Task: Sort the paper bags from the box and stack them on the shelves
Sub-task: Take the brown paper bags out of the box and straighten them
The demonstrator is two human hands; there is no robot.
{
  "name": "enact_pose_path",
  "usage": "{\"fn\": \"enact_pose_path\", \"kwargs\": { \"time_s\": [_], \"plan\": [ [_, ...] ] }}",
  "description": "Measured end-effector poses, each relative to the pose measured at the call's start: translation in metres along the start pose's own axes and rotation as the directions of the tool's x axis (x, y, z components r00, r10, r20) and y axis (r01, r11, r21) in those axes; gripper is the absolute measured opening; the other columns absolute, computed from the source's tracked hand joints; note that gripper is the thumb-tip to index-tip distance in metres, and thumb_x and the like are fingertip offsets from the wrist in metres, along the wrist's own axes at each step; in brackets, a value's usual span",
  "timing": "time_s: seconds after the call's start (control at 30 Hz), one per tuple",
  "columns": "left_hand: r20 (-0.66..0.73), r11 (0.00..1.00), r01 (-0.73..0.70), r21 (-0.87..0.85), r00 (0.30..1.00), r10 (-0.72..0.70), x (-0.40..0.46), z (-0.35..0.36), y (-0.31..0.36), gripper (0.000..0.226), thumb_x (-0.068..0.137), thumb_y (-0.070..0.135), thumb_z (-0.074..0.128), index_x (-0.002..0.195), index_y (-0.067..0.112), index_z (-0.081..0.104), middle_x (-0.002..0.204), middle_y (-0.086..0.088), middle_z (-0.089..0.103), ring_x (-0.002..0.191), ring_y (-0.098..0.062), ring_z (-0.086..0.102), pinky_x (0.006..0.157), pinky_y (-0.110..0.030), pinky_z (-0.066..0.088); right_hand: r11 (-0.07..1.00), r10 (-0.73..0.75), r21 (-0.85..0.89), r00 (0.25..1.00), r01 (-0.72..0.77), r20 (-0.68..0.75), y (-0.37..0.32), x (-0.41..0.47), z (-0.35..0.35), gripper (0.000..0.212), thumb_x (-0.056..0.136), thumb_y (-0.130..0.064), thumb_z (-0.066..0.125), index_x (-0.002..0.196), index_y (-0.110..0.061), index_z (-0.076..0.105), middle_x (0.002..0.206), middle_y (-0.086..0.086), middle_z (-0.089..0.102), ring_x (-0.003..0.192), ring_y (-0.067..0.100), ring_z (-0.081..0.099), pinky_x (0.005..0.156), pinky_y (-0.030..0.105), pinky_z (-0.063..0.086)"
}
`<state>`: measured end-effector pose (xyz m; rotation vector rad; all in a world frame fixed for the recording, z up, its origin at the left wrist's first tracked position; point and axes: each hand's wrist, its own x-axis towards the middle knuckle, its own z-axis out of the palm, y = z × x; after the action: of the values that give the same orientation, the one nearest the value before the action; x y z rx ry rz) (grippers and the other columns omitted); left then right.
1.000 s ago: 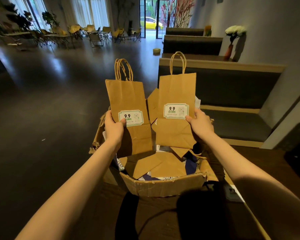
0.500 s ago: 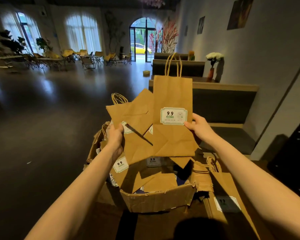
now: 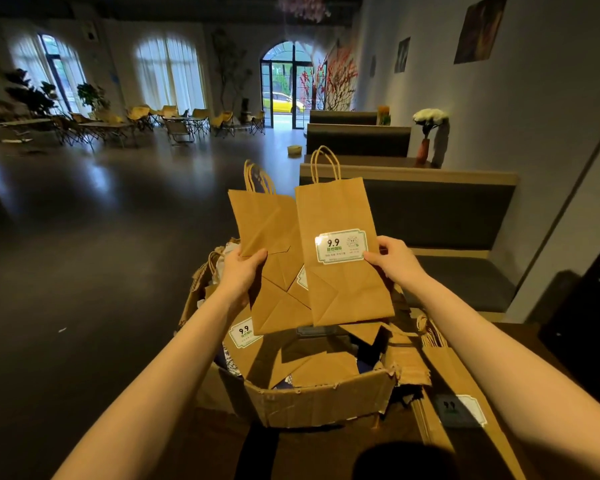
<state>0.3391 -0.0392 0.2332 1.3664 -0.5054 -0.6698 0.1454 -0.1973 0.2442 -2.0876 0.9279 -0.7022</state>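
- Here, the torn brown cardboard box [image 3: 321, 401] sits low in front, with more kraft bags lying loose inside it; no shelves are in view.
- Judging the step: bring the two flat brown paper bags together, edges and twine handles aligned, labels facing one way, before carrying them off.
- The labelled brown paper bag [image 3: 340, 251] stands upright, pinched at its right edge by the right hand [image 3: 394, 259].
- The plain-backed brown paper bag [image 3: 274, 258] overlaps behind it, with the left hand [image 3: 241, 271] gripping its left edge, thumb on the front.
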Motion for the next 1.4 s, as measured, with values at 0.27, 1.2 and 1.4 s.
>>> {"fn": "enact_pose_path", "kwargs": {
  "time_s": [0.27, 1.2, 1.4],
  "plan": [
    [-0.252, 0.989, -0.125, -0.076, 0.962, 0.102, 0.013, 0.016, -0.009, 0.042, 0.095, 0.014, 0.051, 0.135, 0.009, 0.040, 0.133, -0.009, 0.050, 0.121, -0.026, 0.049, 0.106, -0.043, 0.038, 0.839, 0.278, 0.517, 0.951, -0.170, -0.137, -0.010, -0.001, 0.020, 0.026, 0.098, -0.015, 0.047, 0.123, -0.007, 0.049, 0.116, 0.007, 0.060, 0.102, 0.019, 0.059, 0.082, 0.035, 0.050],
    [-0.139, 0.861, 0.072, -0.503, 0.977, -0.163, 0.015, 0.018, 0.005, 0.050, 0.090, 0.020, 0.061, 0.135, 0.009, 0.040, 0.129, -0.012, 0.056, 0.115, -0.030, 0.056, 0.099, -0.051, 0.044, 0.461, 0.628, 0.869, 0.758, -0.179, -0.177, 0.004, 0.004, 0.052, 0.037, 0.094, 0.000, 0.050, 0.130, -0.006, 0.045, 0.121, 0.013, 0.058, 0.109, 0.030, 0.057, 0.094, 0.046, 0.048],
    [-0.013, 0.917, 0.265, -0.298, 0.960, -0.281, 0.028, 0.000, 0.009, 0.054, 0.087, 0.028, 0.065, 0.133, 0.007, 0.047, 0.119, -0.014, 0.062, 0.094, -0.028, 0.065, 0.057, -0.039, 0.053, 0.520, 0.499, 0.848, 0.842, -0.103, -0.204, -0.006, 0.015, 0.016, 0.037, 0.096, -0.001, 0.047, 0.132, -0.009, 0.048, 0.114, 0.009, 0.060, 0.101, 0.024, 0.059, 0.080, 0.039, 0.051]
  ]
}}
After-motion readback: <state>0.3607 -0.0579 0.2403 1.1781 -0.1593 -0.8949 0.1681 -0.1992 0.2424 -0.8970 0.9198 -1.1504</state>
